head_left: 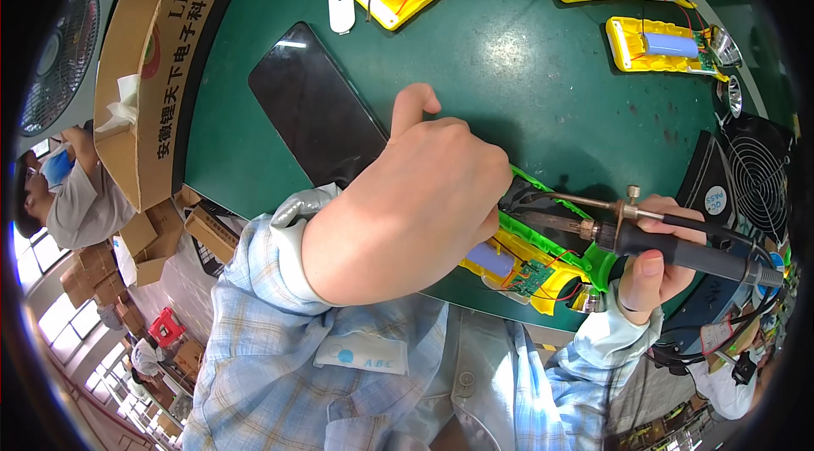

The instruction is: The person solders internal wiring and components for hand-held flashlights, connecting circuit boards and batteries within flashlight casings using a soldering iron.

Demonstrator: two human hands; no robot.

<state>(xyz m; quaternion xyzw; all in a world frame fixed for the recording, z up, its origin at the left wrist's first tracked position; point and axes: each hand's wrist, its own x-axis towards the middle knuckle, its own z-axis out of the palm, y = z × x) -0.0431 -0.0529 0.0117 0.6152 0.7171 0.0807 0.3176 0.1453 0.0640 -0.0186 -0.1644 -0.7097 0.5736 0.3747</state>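
Observation:
In my right hand [657, 260] I hold a soldering iron [670, 249] with a dark handle and a thin metal tube clamped along it. Its tip points left over a bright green plastic casing [555, 241]. My left hand [424, 192] reaches over the left end of that casing, fingers curled down and mostly hidden behind its back; what they grip does not show. Just nearer to me lies a yellow flashlight shell [547, 292] with a blue cylindrical battery [492, 258], a green circuit board [532, 277], wires and a shiny reflector [588, 298].
A black phone [318, 103] lies beside my left hand, a white oval piece [341, 6] beyond it. More yellow shells [623, 44] with batteries sit at the far side. A cardboard box [153, 129] borders the left edge; a black fan [759, 180] stands at the right.

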